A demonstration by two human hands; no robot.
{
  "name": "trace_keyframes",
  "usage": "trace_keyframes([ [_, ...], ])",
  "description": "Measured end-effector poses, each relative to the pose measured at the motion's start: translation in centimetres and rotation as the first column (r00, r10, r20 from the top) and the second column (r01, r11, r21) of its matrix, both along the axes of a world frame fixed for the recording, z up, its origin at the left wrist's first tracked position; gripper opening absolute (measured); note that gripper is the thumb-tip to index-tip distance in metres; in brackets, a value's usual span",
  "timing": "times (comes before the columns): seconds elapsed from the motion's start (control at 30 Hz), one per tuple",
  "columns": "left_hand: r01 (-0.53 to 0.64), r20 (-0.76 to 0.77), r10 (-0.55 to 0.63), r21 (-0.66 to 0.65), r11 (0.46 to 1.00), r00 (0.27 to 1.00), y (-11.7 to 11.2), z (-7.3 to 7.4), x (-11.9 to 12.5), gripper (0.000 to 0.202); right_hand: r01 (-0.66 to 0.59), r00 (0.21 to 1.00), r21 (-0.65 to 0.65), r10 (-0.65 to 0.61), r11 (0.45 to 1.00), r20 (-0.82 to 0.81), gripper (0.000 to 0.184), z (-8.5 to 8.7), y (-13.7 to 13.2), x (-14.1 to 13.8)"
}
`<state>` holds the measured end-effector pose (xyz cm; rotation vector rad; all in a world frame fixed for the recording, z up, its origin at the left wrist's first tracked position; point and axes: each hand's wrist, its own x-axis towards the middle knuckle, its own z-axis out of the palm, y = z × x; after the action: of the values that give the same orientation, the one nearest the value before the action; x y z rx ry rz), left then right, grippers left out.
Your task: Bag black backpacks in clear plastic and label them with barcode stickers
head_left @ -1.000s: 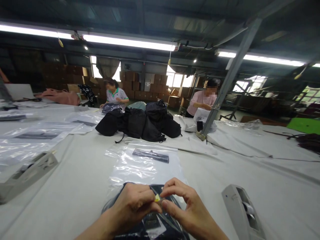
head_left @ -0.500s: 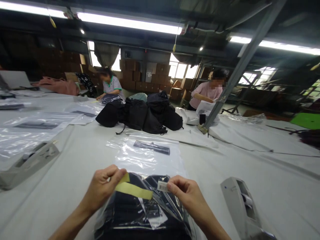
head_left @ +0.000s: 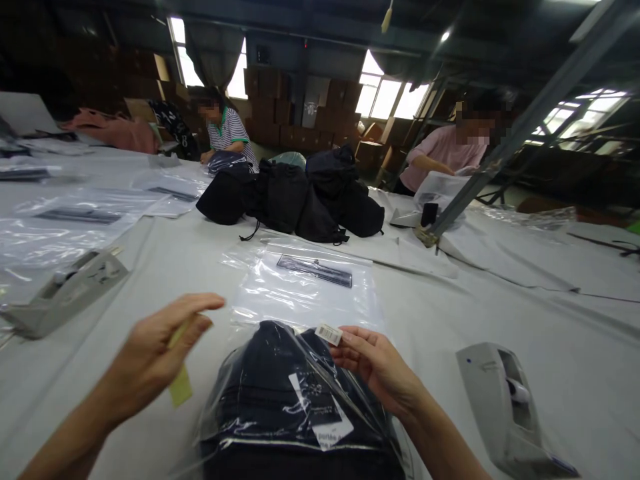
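In front of me lies a dark navy bag [head_left: 260, 400] inside a clear plastic bag [head_left: 213, 400], with a white printed tag [head_left: 333, 427] showing through. My right hand [head_left: 377, 363] pinches a small white barcode label [head_left: 329, 333] over the upper right of the package. My left hand [head_left: 160, 347] is off to the left, clear of the plastic. A yellow strip [head_left: 181, 388] hangs from it, partly hidden by the curled fingers; thumb and forefinger tips are apart. Just beyond the package, a flat clear bag with a dark printed rectangle [head_left: 315, 270] lies on the white table.
Grey tape dispensers stand at left [head_left: 70, 290] and right [head_left: 505, 407]. Several black drawstring bags [head_left: 285, 197] are piled ahead. More clear plastic bags [head_left: 75, 233] lie at left. Two people work across the table, near a slanted metal post [head_left: 530, 123].
My left hand has moved left, carrying the yellow strip away from the package. My right hand keeps the barcode label, now slightly higher and turned. The view has tilted down.
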<state>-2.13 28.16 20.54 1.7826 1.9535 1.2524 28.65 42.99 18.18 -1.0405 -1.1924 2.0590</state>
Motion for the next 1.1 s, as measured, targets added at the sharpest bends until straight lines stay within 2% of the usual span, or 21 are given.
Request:
trace_keyframes([
  [0.03,0.181,-0.002,-0.181,-0.084,0.980,0.983,1.3,-0.2,1.5,0.035,-0.015,1.000,-0.052,0.015,0.999,-0.001,0.030,-0.5,0.2,-0.5],
  [0.07,0.360,0.005,-0.366,-0.194,0.913,0.931,2.6,-0.5,3.0,0.038,-0.023,1.000,-0.098,0.024,0.995,0.009,0.029,-1.2,0.3,-0.8],
  [0.1,0.511,0.033,-0.527,-0.300,0.805,0.849,3.7,-0.8,4.3,0.041,-0.023,0.999,-0.135,0.028,0.991,0.031,0.029,-2.0,0.4,-0.9],
  [0.13,0.615,0.063,-0.648,-0.394,0.682,0.759,4.5,-1.2,5.3,0.043,-0.011,0.998,-0.160,0.021,0.987,0.059,0.028,-2.9,0.5,-0.9],
  [0.17,0.673,0.092,-0.729,-0.477,0.566,0.679,5.1,-1.6,6.1,0.045,0.007,0.996,-0.175,0.009,0.985,0.088,0.028,-3.8,0.6,-0.7],
  [0.2,0.699,0.118,-0.778,-0.536,0.474,0.617,5.4,-2.0,6.6,0.047,0.026,0.994,-0.184,-0.005,0.983,0.111,0.028,-4.6,0.6,-0.5],
  [0.23,0.708,0.136,-0.806,-0.575,0.410,0.576,5.6,-2.3,6.9,0.048,0.041,0.992,-0.192,-0.016,0.980,0.127,0.028,-5.3,0.5,-0.2],
  [0.27,0.709,0.147,-0.817,-0.597,0.375,0.557,5.6,-2.6,6.9,0.049,0.051,0.990,-0.198,-0.024,0.979,0.137,0.029,-5.8,0.5,0.0],
  [0.33,0.702,0.161,-0.816,-0.617,0.356,0.555,5.4,-2.9,6.6,0.052,0.041,0.987,-0.193,-0.010,0.980,0.159,0.031,-6.1,0.3,0.3],
  [0.47,0.694,0.170,-0.811,-0.630,0.347,0.560,5.3,-3.0,6.1,0.052,-0.060,0.971,-0.156,0.094,0.986,0.220,0.030,-4.9,0.5,-0.7],
  [0.6,0.703,0.187,-0.812,-0.628,0.335,0.553,5.5,-3.1,6.1,0.053,-0.123,0.941,-0.200,0.178,0.972,0.288,0.028,-4.3,0.9,-2.2],
  [0.73,0.711,0.198,-0.803,-0.612,0.346,0.562,5.4,-3.4,6.0,0.053,-0.089,0.902,-0.232,0.177,0.969,0.395,0.025,-4.8,1.1,-2.7],
  [0.9,0.713,0.182,-0.805,-0.599,0.365,0.565,5.3,-3.9,5.8,0.052,-0.067,0.876,-0.237,0.171,0.969,0.451,0.026,-5.3,0.8,-2.8],
  [1.0,0.709,0.171,-0.794,-0.585,0.394,0.583,5.1,-4.3,5.7,0.052,-0.064,0.862,-0.208,0.159,0.976,0.482,0.025,-5.6,0.6,-2.8],
  [1.1,0.704,0.168,-0.790,-0.586,0.401,0.590,5.0,-4.4,5.6,0.053,-0.082,0.840,-0.153,0.151,0.985,0.521,0.022,-6.0,0.4,-2.9],
])
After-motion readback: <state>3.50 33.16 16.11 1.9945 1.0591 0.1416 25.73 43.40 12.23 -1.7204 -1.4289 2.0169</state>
